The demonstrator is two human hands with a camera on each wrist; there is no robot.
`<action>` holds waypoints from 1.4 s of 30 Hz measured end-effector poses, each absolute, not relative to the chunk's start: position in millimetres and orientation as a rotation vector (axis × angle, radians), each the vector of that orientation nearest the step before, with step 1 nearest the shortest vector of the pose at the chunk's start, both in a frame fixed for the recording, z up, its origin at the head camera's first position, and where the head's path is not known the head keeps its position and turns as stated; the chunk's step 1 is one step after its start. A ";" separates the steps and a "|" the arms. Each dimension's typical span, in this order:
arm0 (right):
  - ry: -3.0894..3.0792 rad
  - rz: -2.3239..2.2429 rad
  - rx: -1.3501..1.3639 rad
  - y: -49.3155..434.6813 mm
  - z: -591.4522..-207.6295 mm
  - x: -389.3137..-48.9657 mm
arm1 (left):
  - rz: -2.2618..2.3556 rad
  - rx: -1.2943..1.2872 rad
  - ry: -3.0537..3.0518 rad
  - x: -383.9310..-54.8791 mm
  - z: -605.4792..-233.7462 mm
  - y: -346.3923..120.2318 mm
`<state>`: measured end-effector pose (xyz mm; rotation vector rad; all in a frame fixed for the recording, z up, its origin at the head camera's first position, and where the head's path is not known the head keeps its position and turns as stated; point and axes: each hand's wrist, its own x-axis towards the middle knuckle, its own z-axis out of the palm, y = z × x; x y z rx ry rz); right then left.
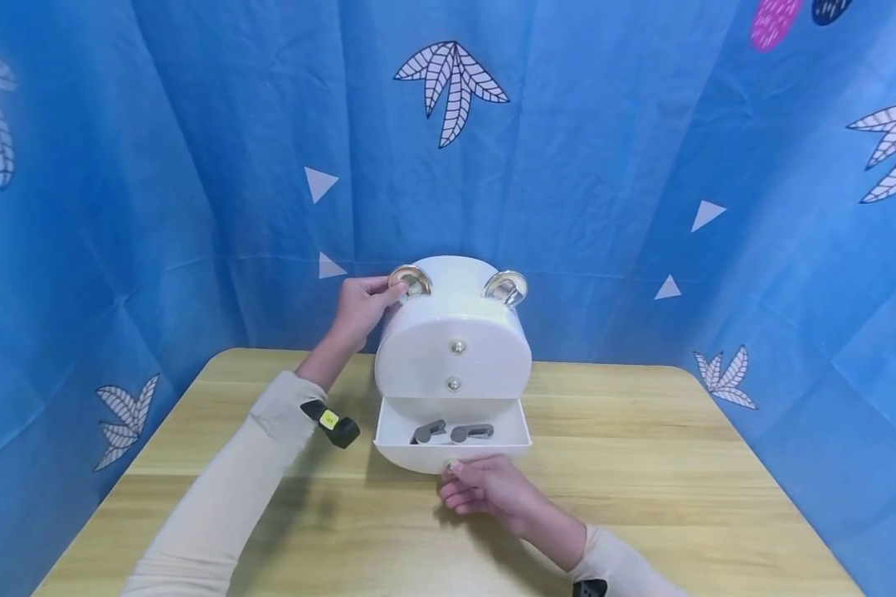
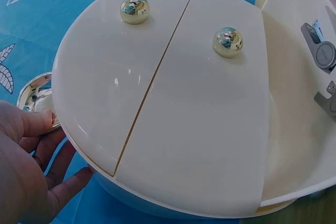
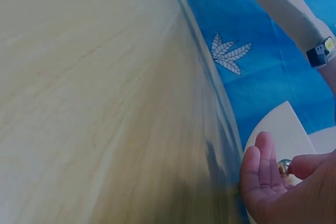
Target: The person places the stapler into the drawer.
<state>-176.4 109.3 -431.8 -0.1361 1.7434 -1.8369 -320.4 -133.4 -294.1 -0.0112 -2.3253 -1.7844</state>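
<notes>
A white rounded drawer box (image 1: 453,332) with shiny gold ears stands on the table. My left hand (image 1: 358,311) pinches the left ear (image 1: 411,280), thumb on its front; the left wrist view shows the other fingers spread beside the box. At the front, the bottom drawer (image 1: 396,452) is pulled out. My right hand (image 1: 493,489) holds that drawer's small round knob (image 3: 284,166) between thumb and fingers. Inside the drawer lie two grey objects, one on the left (image 1: 428,431) and one on the right (image 1: 472,433), each with a round disc and a straight arm; their kind is unclear.
The two upper drawers, with an upper knob (image 1: 458,347) and a lower knob (image 1: 453,384), are closed. A wooden table (image 1: 642,464) carries the box. Blue patterned curtain (image 1: 597,166) surrounds the table at the back and sides.
</notes>
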 end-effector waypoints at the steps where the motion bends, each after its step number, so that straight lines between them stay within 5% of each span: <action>1: 1.742 -1.835 -0.137 108.5 -431.8 -177.3 | -1.784 -0.009 -2.326 -320.2 -293.9 -133.5; 42: 1.888 -1.884 -0.028 91.6 -435.2 -221.1 | -1.829 0.043 -2.344 -318.3 -288.4 -134.1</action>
